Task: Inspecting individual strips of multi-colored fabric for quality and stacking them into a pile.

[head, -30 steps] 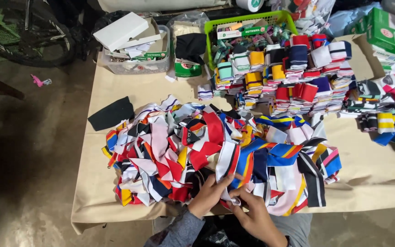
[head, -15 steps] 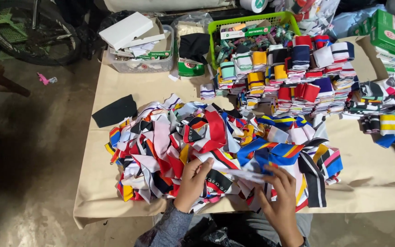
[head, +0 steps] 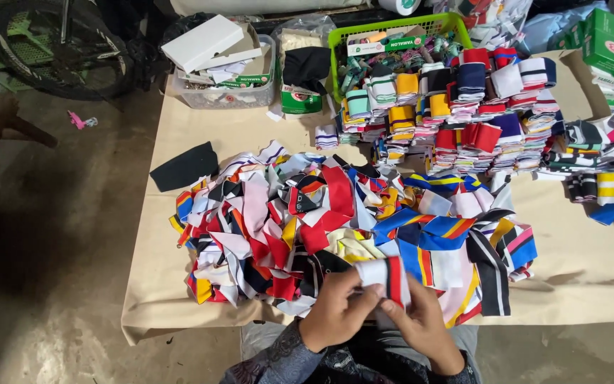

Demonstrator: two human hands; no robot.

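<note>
Standing at the far right corner of the paper-covered table (head: 200, 135), a green carton (head: 611, 44) with a white-and-red round label lies tilted, its long side running toward the right edge. A green plastic basket (head: 341, 39) sits at the far centre, a long green-and-white packet (head: 385, 44) lying across its contents. To its left a small green-and-white box (head: 300, 99) stands under a black cloth, and further left a clear plastic tub (head: 225, 89) carries a flat white box (head: 202, 41) on top, lid slightly raised. Folded striped bands are stacked in rows (head: 463, 107) before the basket; a loose heap of coloured ribbed strips (head: 286, 213) covers the table's centre, with one black fabric piece (head: 185, 166) lying apart at its left.

I hold a folded white strip with red and black stripes (head: 386, 276) at the near edge of the heap, just above my lap. Its long axis runs roughly left to right, tilted slightly down to the right; the striped end points right.

My left hand (head: 335, 313) comes up from below, fingers curled, thumb and fingers pinched on the strip's left portion. My right hand (head: 421, 326) comes up beside it, fingers pressed closed on the underside of the striped end. Both hands nearly touch, wrists low at the table edge, patterned sleeve (head: 278, 363) visible on the left forearm.
</note>
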